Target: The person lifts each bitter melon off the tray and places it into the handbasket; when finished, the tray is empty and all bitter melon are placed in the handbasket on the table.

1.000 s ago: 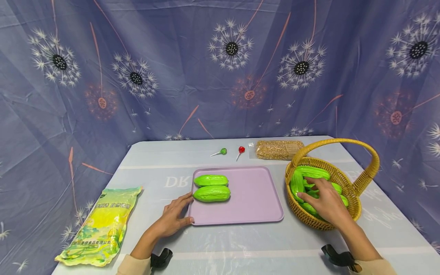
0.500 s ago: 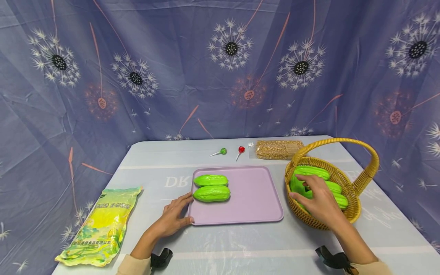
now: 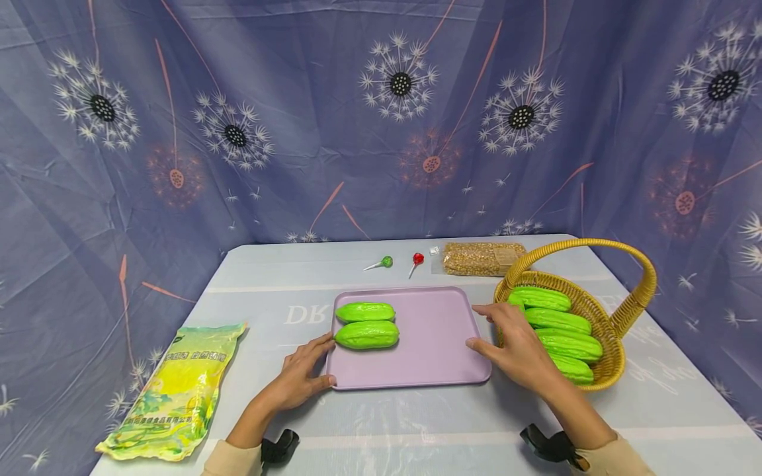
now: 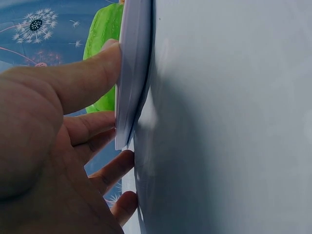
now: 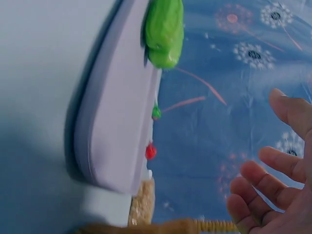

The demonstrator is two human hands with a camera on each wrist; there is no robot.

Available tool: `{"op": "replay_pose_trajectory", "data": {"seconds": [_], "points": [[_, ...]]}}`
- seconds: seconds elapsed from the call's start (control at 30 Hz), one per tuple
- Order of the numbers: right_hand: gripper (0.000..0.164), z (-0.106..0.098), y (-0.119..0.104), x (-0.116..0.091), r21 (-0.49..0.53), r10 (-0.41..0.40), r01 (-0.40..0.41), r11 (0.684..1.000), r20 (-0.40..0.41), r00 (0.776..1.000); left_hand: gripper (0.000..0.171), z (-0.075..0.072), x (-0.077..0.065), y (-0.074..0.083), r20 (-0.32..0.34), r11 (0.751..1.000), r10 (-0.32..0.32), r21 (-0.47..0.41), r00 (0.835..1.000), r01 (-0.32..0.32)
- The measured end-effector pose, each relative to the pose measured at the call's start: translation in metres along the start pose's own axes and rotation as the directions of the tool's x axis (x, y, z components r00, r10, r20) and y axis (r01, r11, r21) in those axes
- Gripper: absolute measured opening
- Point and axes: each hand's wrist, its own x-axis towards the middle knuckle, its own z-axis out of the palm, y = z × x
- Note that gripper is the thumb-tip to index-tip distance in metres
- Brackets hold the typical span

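Note:
My left hand [image 3: 302, 375] rests at the left edge and near corner of a lilac tray [image 3: 437, 360]. In the left wrist view its thumb and index finger touch the tray's rim, the fingers fairly straight. Two bright green, ridged gourds [image 3: 367, 335] lie one behind the other on the tray's left half. Between the tray and a yellow wicker basket [image 3: 608, 370] hovers my right hand [image 3: 516, 344], thumb and fingers spread and holding nothing. Several similar gourds [image 3: 559, 321] lie side by side inside the basket; my right hand hides part of its left wall.
Behind the tray lie a green lollipop [image 3: 387, 262], a red lollipop [image 3: 418, 258] and a clear bag of golden grains [image 3: 482, 259]. A yellow-green food packet [image 3: 172, 390] lies at the left. The basket's tall handle [image 3: 586, 244] arches over its opening. A dandelion-print curtain surrounds the table.
My right hand has come out of the basket and moved left toward the tray's right edge, with nothing in it. More of the gourds in the basket now show. My left hand stays put.

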Motion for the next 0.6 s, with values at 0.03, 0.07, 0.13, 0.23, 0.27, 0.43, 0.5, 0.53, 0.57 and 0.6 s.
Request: {"op": "replay_pose_trajectory", "data": {"seconds": [0.03, 0.07, 0.13, 0.23, 0.27, 0.43, 0.5, 0.53, 0.57, 0.6], "points": [[0.056, 0.003, -0.002, 0.001, 0.004, -0.012, 0.012, 1.0, 0.003, 1.0, 0.064, 0.0, 0.0, 0.0, 0.0, 1.0, -0.002, 0.001, 1.0, 0.002], [0.055, 0.007, -0.004, 0.001, 0.008, -0.021, 0.021, 1.0, 0.008, 1.0, 0.064, 0.0, 0.0, 0.0, 0.001, 1.0, -0.003, 0.001, 1.0, 0.003], [0.055, 0.014, -0.007, 0.003, 0.015, -0.038, 0.037, 0.999, 0.021, 0.999, 0.064, 0.0, 0.0, 0.0, 0.002, 1.0, -0.004, 0.002, 1.0, 0.004], [0.055, 0.023, -0.013, 0.006, 0.023, -0.053, 0.052, 0.998, 0.045, 0.998, 0.064, 0.0, 0.0, 0.0, 0.001, 1.0, -0.004, 0.0, 1.0, 0.004], [0.055, 0.026, -0.016, 0.007, 0.026, -0.056, 0.055, 0.998, 0.053, 0.997, 0.064, 0.0, 0.0, 0.0, 0.001, 1.0, -0.003, -0.002, 1.0, 0.003], [0.052, 0.04, -0.026, 0.015, 0.062, -0.083, 0.078, 0.995, 0.082, 0.993, 0.064, 0.0, 0.0, 0.0, -0.003, 1.0, -0.001, 0.002, 1.0, 0.001], [0.052, 0.046, -0.03, 0.018, 0.083, -0.098, 0.09, 0.992, 0.092, 0.991, 0.064, -0.001, 0.0, 0.0, -0.003, 1.0, -0.003, 0.006, 1.0, 0.003], [0.051, 0.049, -0.032, 0.02, 0.093, -0.103, 0.094, 0.991, 0.098, 0.99, 0.064, -0.001, 0.0, 0.0, -0.002, 1.0, -0.004, 0.007, 1.0, 0.004], [0.051, 0.052, -0.034, 0.022, 0.096, -0.105, 0.095, 0.991, 0.107, 0.989, 0.064, -0.001, 0.0, 0.0, -0.002, 1.0, -0.006, 0.007, 1.0, 0.006], [0.051, 0.054, -0.036, 0.024, 0.103, -0.107, 0.095, 0.99, 0.114, 0.988, 0.064, -0.001, 0.0, 0.0, -0.002, 1.0, -0.009, 0.006, 1.0, 0.009]]}}
